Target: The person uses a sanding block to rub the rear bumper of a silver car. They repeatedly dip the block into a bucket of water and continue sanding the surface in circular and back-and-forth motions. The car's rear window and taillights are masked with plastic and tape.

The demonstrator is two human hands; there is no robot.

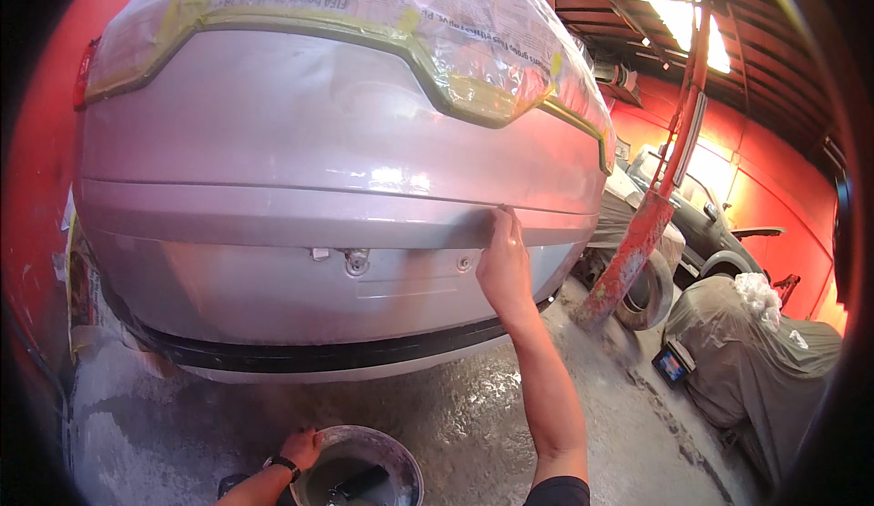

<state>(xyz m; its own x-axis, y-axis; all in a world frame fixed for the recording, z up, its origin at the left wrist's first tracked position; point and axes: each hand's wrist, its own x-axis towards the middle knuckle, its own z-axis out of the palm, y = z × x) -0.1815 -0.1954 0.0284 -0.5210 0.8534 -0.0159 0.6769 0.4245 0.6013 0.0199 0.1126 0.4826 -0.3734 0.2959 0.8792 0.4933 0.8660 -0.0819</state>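
A silver-grey car bumper (319,215) fills the upper middle, its surface dull with a few wet, shiny spots. My right hand (505,265) reaches up to it, fingers pressed together against the ledge right of centre. Whatever those fingers may hold is hidden behind them. Low in front of the car stands a round bucket (417,470) with greyish liquid in it. My left hand (303,449), with a dark band at the wrist, grips the bucket's left rim. A dark flat piece (362,484) lies inside the bucket.
Newspaper and clear plastic (473,15), edged with yellow tape, cover the car above the bumper. A slanted red post (637,242) stands at the right by a tyre (648,297). A grey cover sheet (746,351) drapes something bulky beyond. The concrete floor (473,415) looks wet.
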